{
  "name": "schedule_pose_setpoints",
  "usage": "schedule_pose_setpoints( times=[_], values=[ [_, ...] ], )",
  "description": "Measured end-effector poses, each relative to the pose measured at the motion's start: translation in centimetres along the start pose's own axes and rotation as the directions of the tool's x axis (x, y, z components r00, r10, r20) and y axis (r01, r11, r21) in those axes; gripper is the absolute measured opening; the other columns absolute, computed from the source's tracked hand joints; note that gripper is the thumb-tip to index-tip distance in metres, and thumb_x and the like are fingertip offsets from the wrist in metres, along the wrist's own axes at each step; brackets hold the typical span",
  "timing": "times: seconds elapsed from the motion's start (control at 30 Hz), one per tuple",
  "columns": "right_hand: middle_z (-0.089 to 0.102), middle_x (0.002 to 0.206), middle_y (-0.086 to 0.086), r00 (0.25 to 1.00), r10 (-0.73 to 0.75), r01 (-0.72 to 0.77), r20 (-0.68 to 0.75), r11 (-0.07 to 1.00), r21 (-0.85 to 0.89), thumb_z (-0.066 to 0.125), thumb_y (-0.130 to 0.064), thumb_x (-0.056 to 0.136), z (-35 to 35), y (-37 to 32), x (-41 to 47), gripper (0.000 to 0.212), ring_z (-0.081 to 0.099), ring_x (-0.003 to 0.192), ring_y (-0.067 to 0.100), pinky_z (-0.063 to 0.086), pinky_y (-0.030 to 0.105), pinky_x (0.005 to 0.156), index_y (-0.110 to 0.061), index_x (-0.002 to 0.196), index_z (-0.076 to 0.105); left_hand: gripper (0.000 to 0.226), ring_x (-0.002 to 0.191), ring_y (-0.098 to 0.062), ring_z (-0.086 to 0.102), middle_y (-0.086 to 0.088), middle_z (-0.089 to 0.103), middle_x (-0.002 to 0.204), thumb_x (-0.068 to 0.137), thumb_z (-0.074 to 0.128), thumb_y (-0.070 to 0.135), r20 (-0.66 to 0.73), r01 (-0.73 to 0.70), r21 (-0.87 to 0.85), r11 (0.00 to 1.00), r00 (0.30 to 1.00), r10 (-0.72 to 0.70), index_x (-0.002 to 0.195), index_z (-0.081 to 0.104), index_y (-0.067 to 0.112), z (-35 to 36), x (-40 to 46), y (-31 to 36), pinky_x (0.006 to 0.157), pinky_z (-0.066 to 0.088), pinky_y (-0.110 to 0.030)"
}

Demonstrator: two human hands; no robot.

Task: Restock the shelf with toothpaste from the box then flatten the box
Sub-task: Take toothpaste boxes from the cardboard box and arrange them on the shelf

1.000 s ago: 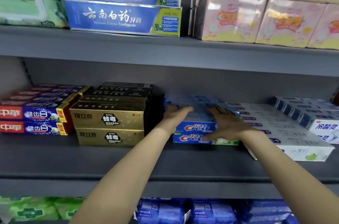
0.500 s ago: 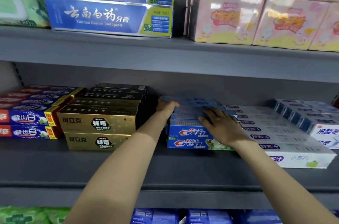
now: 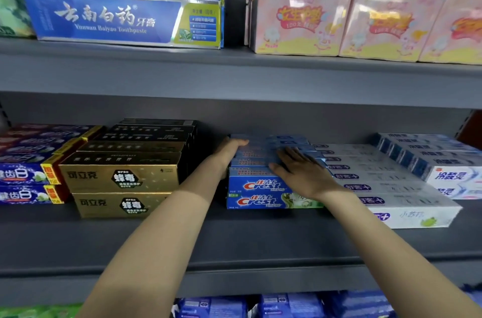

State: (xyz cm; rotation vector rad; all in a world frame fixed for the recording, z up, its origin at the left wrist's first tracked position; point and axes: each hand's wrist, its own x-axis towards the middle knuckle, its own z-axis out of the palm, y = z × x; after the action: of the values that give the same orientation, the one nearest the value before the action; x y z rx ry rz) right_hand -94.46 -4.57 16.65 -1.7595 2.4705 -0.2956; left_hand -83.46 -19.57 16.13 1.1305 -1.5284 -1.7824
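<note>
**Both hands on the Crest stack, middle shelf**

At the far left of the middle shelf [image 3: 234, 239] lie red-and-blue toothpaste cartons [image 3: 28, 177], stacked two high and running back in rows. Just beside them sit gold toothpaste cartons [image 3: 122, 177], also two high, with black cartons [image 3: 156, 130] behind.

The left hand [image 3: 229, 151] reaches into the gap between the gold cartons and the Crest toothpaste cartons [image 3: 260, 186]. Its palm lies against the left end of the upper blue boxes, fingers curled over the top edge at the back; how firmly it grips cannot be told.

The Crest stack stands in the middle of the shelf, two cartons high at the front with more rows behind. The right hand [image 3: 300, 171] rests flat on top of the stack, fingers spread and extended toward the back, palm down, closed around nothing.

Touching the right side of the Crest cartons are white toothpaste cartons [image 3: 407, 203], set at an angle, and further right white-and-blue cartons [image 3: 448, 177].

On the upper shelf, two blue Yunnan Baiyao toothpaste cartons [image 3: 117, 18] stand at left and pink wrapped packs [image 3: 365, 20] at right. The lower shelf holds blue packets [image 3: 287, 304], blurred.
</note>
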Motion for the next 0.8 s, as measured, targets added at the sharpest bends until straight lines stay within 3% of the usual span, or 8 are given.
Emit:
schedule_pose_setpoints(
  times=[0.13,0.27,0.4,0.53,0.67,0.73,0.8],
  values=[
    [0.029,0.153,0.007,0.961,0.169,-0.074,-0.22,0.92,0.384,0.042,-0.045,0.096,-1.4,2.1,0.1,0.056,0.025,0.142,0.026,0.026,0.036,0.112,-0.02,0.146,0.03,0.034,0.066,-0.024,0.058,-0.01,0.06,0.08,0.095,0.049,0.04,-0.128,0.043,-0.05,0.998,0.991,-0.049,0.107,0.058,0.009,-0.6,-0.7,-0.3,0.066,0.049,-0.032],
    [0.05,0.137,0.016,0.959,0.267,-0.193,-0.096,0.862,0.468,0.044,-0.035,0.098,-1.2,2.9,0.5,0.046,0.047,0.124,0.031,0.035,0.033,0.1,-0.008,0.135,0.045,0.039,0.064,-0.024,0.061,-0.01,0.063,0.075,0.094,0.045,0.049,0.007,0.145,-0.202,0.969,0.989,-0.146,0.088,0.057,0.013,0.1,-2.8,-0.1,0.06,0.051,-0.032],
    [0.056,0.129,0.018,0.949,0.308,-0.236,-0.073,0.842,0.485,0.046,-0.032,0.098,-1.2,3.2,1.0,0.043,0.053,0.116,0.033,0.038,0.032,0.094,-0.004,0.129,0.05,0.043,0.063,-0.025,0.058,-0.011,0.06,0.073,0.096,0.04,0.05,0.039,0.139,-0.248,0.959,0.99,-0.134,0.08,0.054,0.012,0.7,-3.6,-0.1,0.062,0.049,-0.033],
    [0.053,0.131,0.018,0.956,0.286,-0.246,-0.058,0.896,0.37,0.044,-0.031,0.098,-1.4,3.0,1.0,0.045,0.05,0.119,0.033,0.037,0.031,0.095,-0.003,0.132,0.047,0.045,0.063,-0.023,0.058,-0.009,0.06,0.073,0.098,0.035,0.05,0.019,0.104,-0.216,0.971,0.995,-0.102,0.079,0.054,0.013,0.5,-3.8,-0.3,0.062,0.048,-0.03],
    [0.03,0.152,0.012,0.963,0.208,-0.179,-0.174,0.969,0.169,0.04,-0.032,0.099,-1.3,2.6,0.8,0.051,0.023,0.142,0.027,0.025,0.036,0.113,-0.011,0.145,0.031,0.049,0.063,-0.02,0.056,-0.008,0.058,0.071,0.099,0.028,0.051,-0.085,0.029,-0.187,0.982,0.995,-0.046,0.076,0.05,0.013,-0.2,-3.6,-1.5,0.06,0.043,-0.025],
    [0.022,0.156,0.007,0.977,0.12,-0.098,-0.176,0.987,0.126,0.037,-0.035,0.1,-1.2,2.1,0.5,0.051,0.016,0.145,0.025,0.02,0.038,0.117,-0.014,0.146,0.03,0.049,0.064,-0.021,0.057,-0.009,0.059,0.072,0.098,0.028,0.053,-0.046,0.063,-0.234,0.97,0.996,-0.075,0.075,0.05,0.016,-0.1,-4.0,-2.1,0.063,0.045,-0.028],
    [0.026,0.154,0.007,0.994,0.047,-0.042,-0.1,0.997,0.058,0.032,-0.035,0.102,-0.7,1.5,0.2,0.046,0.021,0.143,0.024,0.023,0.038,0.115,-0.013,0.142,0.036,0.053,0.064,-0.022,0.059,-0.01,0.061,0.072,0.097,0.028,0.057,0.003,0.113,-0.297,0.948,0.993,-0.117,0.078,0.053,0.015,0.3,-4.3,-2.4,0.064,0.049,-0.031]
  ],
)
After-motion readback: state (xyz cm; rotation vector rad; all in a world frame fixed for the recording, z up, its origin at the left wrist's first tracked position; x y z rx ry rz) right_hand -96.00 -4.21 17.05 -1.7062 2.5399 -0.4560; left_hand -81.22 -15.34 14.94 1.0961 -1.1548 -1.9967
